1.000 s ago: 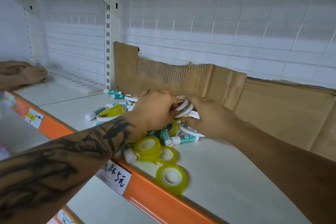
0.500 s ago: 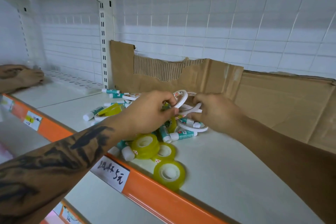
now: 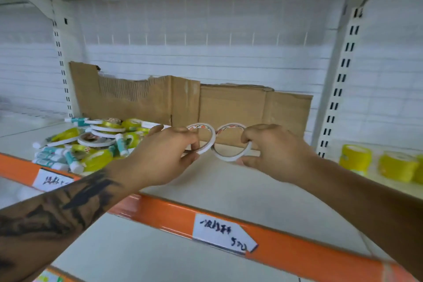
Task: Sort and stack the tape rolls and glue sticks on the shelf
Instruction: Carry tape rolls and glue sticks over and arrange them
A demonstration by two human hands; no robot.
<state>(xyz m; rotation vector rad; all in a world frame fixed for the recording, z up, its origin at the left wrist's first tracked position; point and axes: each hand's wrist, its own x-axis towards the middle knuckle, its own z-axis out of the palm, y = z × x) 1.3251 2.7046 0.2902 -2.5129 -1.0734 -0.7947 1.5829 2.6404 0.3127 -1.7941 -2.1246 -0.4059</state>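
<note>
My left hand (image 3: 167, 151) pinches a thin white tape roll (image 3: 209, 136) and my right hand (image 3: 274, 151) pinches a second thin white tape roll (image 3: 225, 154). Both rolls hang side by side, nearly touching, above the bare middle of the white shelf (image 3: 229, 190). To the left lies a mixed pile (image 3: 91, 142) of yellow tape rolls, thin white tape rolls and teal-and-white glue sticks (image 3: 68, 162). Both forearms reach in over the orange shelf edge (image 3: 160, 215).
Torn brown cardboard (image 3: 229, 103) leans against the back wall behind my hands. Yellow tape rolls (image 3: 354, 158) stand in the neighbouring bay at right, past a slotted upright (image 3: 338, 84). Handwritten price labels (image 3: 224, 233) sit on the orange edge.
Both hands lifted thin white rolls out of the pile and carried them right, each now holding one. The view swung right, so the pile sits further left.
</note>
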